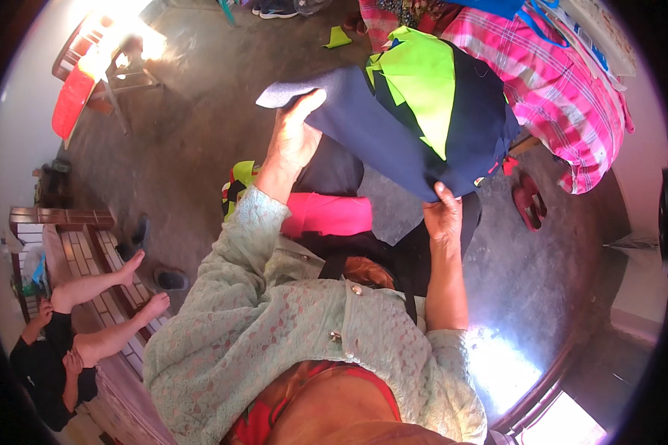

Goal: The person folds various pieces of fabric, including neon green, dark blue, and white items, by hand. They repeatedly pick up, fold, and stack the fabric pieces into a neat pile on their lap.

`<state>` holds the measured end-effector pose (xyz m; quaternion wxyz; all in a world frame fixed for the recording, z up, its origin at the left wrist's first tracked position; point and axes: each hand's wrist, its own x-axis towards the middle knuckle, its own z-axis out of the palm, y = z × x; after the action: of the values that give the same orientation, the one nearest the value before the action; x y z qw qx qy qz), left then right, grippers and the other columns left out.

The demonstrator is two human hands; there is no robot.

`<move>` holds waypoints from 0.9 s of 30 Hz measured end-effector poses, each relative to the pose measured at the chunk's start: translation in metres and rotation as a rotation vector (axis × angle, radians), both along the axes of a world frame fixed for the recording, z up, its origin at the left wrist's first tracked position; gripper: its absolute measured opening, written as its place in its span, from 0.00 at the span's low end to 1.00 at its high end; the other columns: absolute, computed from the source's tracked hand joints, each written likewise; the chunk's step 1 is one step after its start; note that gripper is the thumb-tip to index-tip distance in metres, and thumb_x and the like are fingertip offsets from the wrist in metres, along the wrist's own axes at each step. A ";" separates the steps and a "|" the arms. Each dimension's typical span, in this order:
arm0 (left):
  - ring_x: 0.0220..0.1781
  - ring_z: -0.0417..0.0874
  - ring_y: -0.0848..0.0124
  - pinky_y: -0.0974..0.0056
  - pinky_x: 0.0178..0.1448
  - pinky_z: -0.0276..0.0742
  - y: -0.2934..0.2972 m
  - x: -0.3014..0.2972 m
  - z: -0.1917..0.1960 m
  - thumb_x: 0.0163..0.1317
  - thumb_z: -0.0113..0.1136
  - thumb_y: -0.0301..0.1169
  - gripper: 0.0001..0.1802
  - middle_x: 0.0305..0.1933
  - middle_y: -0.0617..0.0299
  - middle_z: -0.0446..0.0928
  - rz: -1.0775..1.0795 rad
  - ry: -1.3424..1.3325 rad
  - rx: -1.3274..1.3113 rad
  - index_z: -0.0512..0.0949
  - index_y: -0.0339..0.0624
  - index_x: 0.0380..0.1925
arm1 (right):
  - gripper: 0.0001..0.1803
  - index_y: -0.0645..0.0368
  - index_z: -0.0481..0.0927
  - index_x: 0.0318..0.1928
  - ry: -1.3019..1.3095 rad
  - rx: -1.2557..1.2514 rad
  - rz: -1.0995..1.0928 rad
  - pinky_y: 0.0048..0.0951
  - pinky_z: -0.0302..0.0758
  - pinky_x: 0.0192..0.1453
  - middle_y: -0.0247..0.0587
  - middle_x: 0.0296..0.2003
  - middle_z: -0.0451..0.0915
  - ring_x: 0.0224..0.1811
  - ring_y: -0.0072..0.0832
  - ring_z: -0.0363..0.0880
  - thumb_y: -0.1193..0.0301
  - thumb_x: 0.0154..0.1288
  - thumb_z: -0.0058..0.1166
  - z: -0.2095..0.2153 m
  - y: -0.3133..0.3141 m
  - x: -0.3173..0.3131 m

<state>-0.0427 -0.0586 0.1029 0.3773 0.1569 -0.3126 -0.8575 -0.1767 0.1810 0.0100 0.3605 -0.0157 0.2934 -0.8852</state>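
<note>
A strip of navy blue cloth (393, 141) with a greyish underside stretches between my two hands above my lap. My left hand (295, 133) grips its far left end, thumb on top, where the grey side is turned up. At the cloth's lower right edge, my right hand (444, 215) pinches it between thumb and fingers. Bright yellow-green cloth pieces (427, 74) lie on more dark cloth just beyond the strip, at the far right. Across my lap is a folded or rolled pink cloth (330, 213). Yellow-green and black cloth (239, 182) shows beside my left forearm.
Pink plaid cloth (549, 89) drapes over a support at far right, near red slippers (527, 202). A yellow-green scrap (338, 37) lies on the concrete floor (200, 96). At left, another person (59, 356) sits on a wooden bench (89, 259); dark shoes (171, 279) stand nearby.
</note>
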 end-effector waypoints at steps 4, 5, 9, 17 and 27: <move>0.47 0.78 0.66 0.64 0.54 0.72 -0.028 -0.022 0.011 0.58 0.56 0.25 0.11 0.45 0.56 0.78 -0.046 -0.054 -0.112 0.76 0.36 0.42 | 0.27 0.56 0.73 0.52 0.121 0.114 -0.003 0.36 0.67 0.62 0.32 0.48 0.76 0.52 0.29 0.74 0.79 0.49 0.64 -0.014 -0.008 0.008; 0.47 0.78 0.66 0.65 0.54 0.71 -0.035 -0.027 0.012 0.58 0.56 0.26 0.12 0.45 0.56 0.78 0.108 -0.297 -0.754 0.76 0.36 0.42 | 0.28 0.57 0.72 0.53 0.162 0.134 -0.001 0.36 0.65 0.63 0.33 0.49 0.75 0.53 0.29 0.72 0.78 0.48 0.65 -0.013 -0.008 0.010; 0.47 0.77 0.70 0.67 0.53 0.70 -0.037 -0.062 0.052 0.55 0.58 0.27 0.13 0.42 0.57 0.78 -0.052 -0.434 -0.759 0.78 0.37 0.41 | 0.30 0.63 0.72 0.53 0.209 0.188 -0.014 0.32 0.60 0.64 0.36 0.48 0.75 0.53 0.27 0.71 0.71 0.48 0.67 0.001 -0.015 0.016; 0.42 0.79 0.73 0.64 0.50 0.74 -0.066 -0.161 0.059 0.52 0.64 0.27 0.14 0.37 0.61 0.79 -0.324 -0.225 -0.534 0.78 0.34 0.38 | 0.20 0.63 0.75 0.50 0.251 0.159 -0.098 0.29 0.66 0.60 0.36 0.45 0.78 0.49 0.26 0.74 0.75 0.55 0.60 -0.004 -0.023 -0.005; 0.37 0.81 0.72 0.67 0.44 0.76 -0.133 -0.259 -0.026 0.50 0.66 0.24 0.12 0.36 0.61 0.80 -0.430 -0.345 -0.718 0.79 0.37 0.36 | 0.09 0.55 0.76 0.36 0.277 0.349 -0.051 0.18 0.69 0.44 0.26 0.34 0.79 0.35 0.13 0.74 0.81 0.56 0.58 -0.016 -0.040 -0.017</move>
<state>-0.3013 -0.1913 0.0766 0.1636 0.0884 -0.6739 -0.7150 -0.1934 0.1413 -0.0059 0.2913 -0.0671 0.4893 -0.8193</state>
